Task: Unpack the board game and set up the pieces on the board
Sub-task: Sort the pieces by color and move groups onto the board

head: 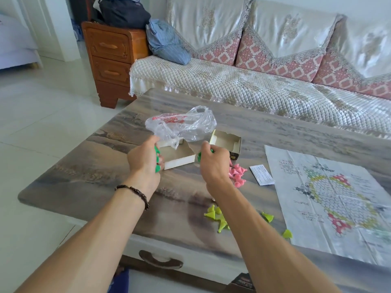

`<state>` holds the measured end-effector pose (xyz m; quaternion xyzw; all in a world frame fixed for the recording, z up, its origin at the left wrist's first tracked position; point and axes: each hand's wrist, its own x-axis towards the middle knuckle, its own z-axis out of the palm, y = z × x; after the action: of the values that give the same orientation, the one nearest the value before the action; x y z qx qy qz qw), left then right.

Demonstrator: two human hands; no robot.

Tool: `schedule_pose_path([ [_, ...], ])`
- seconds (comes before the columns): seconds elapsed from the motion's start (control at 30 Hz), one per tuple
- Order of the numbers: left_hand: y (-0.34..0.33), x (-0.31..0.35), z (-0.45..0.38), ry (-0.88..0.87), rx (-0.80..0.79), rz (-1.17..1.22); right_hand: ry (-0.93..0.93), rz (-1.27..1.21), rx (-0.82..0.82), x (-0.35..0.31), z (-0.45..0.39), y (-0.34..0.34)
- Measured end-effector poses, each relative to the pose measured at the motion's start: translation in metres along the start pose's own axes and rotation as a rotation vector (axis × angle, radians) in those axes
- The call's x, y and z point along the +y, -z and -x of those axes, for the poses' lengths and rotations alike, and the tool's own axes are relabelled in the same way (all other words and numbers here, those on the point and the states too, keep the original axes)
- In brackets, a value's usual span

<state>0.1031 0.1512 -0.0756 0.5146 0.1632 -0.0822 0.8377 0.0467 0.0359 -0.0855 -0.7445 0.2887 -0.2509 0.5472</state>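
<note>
Between the two hands, head view: an opened white box tray (pixel 179 154) sits on the table (pixel 84 176), just beyond the fingertips. The left hand (pixel 143 157) is curled round several green pieces (pixel 157 159), apparently gathered for tipping out in one lot. The right hand (pixel 213 161) pinches more green pieces (pixel 200 157) at its fingertips. A clear plastic bag (pixel 182 123) with red pieces inside lies over the tray, directly beyond both sets of fingers, and looks not yet emptied. Just right of the right hand's fingers lies a heap of pink pieces (pixel 237 173); nearer the person, under that forearm, yellow-green pieces (pixel 220 218) lie scattered. These piles suggest sorting by colour. The paper board (pixel 330 195) is spread flat well to the right, bearing no pieces, with a leaflet (pixel 262 174) beside it. Judgement: unpacking under way, set-up not begun.
</note>
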Motion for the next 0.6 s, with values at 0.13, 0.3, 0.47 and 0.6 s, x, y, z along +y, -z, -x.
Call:
schedule_pose_path([
  [0.13,-0.040,-0.020,0.037,0.041,-0.092,-0.021,0.021,0.009,0.060,0.003,0.000,0.056],
  [0.3,-0.093,-0.059,0.080,0.157,-0.241,-0.013,0.050,0.040,0.157,0.025,-0.001,0.143],
  [0.47,-0.148,-0.103,0.120,0.222,-0.342,-0.101,-0.020,0.054,0.270,0.052,-0.010,0.222],
  [0.6,-0.190,-0.130,0.140,0.178,-0.358,-0.155,-0.034,0.022,0.334,0.070,-0.027,0.272],
])
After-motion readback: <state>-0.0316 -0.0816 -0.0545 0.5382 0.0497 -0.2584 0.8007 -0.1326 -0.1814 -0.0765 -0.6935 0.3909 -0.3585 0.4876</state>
